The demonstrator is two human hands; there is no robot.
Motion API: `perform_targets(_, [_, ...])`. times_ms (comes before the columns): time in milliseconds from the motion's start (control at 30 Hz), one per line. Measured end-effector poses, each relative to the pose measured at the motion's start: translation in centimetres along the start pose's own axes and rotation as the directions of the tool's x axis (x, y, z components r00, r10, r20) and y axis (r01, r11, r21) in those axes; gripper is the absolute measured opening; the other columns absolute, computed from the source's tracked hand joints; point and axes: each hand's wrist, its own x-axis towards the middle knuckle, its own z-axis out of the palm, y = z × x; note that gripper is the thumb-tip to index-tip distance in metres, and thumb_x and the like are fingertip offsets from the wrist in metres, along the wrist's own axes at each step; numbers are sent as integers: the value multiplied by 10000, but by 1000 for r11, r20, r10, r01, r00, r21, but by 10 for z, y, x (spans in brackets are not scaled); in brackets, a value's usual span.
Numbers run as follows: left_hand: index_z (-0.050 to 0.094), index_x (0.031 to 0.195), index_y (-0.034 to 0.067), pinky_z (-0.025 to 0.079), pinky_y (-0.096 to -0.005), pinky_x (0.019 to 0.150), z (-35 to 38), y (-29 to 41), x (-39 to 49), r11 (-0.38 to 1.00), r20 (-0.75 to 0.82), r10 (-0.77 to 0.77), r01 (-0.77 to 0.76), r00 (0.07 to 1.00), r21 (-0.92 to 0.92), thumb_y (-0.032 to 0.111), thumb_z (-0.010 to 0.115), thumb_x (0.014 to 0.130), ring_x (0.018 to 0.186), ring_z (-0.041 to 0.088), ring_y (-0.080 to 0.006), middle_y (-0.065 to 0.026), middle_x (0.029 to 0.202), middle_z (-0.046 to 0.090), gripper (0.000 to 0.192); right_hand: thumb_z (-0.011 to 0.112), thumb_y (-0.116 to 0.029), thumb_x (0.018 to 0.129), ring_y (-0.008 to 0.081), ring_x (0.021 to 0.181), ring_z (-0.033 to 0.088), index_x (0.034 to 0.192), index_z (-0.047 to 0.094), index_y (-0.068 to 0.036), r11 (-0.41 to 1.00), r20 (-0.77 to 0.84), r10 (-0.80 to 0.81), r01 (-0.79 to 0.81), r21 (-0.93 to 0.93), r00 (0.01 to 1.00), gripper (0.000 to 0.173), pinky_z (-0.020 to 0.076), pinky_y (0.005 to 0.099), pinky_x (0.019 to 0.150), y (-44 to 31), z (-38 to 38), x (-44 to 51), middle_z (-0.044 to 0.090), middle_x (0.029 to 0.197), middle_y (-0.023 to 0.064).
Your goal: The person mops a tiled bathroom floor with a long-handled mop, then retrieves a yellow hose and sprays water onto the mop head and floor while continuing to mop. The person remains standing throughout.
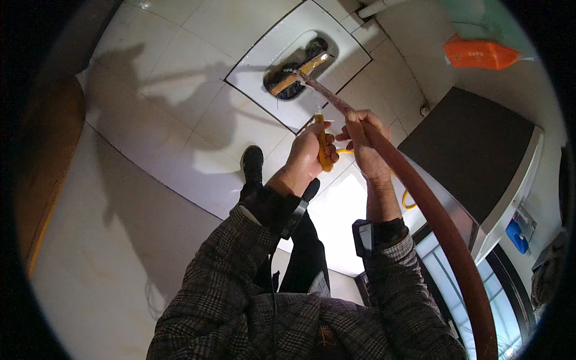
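Note:
My left hand [306, 150] is closed around a yellow hose [323, 144]. Clear water [317, 100] spurts from its tip toward the far end of a long reddish-brown pole [427, 198]. My right hand [366, 135] grips this pole, which runs from beside my right arm down to a white squat toilet [252, 72] set in the floor. Across the toilet's basin lies a wet wooden strip [310, 72], and the pole's tip meets or overlaps it. Dark, wet material [288, 85] shows beneath the strip; what it is, I cannot tell.
A white appliance with a dark top [468, 148] stands on the right. Near it hangs an orange packet [481, 53]. A yellow hose loop [408, 200] lies on the floor by the appliance. At left is a brown wooden panel [49, 171]. A white pipe [378, 8] runs behind the toilet.

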Motion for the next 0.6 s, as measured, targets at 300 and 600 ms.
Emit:
perform_targets(300, [484, 1078, 106, 437, -317, 562, -15, 15, 3, 998, -102, 29, -35, 994, -56, 334, 452, 1006, 598, 433, -133, -29, 766, 469, 241, 624, -342, 942, 126, 655, 634, 944, 628, -28, 994, -59, 105, -103, 38, 993, 314, 506, 255, 565, 14, -4, 29, 626, 758, 55])
perform_targets(600, [483, 1118, 73, 435, -306, 598, -14, 8, -1, 998, -65, 43, -46, 997, -45, 351, 462, 1011, 632, 441, -133, -33, 782, 480, 299, 645, -228, 933, 142, 698, 657, 912, 639, 7, 991, -62, 107, -112, -76, 992, 237, 564, 282, 604, 9, 16, 32, 647, 809, 81])
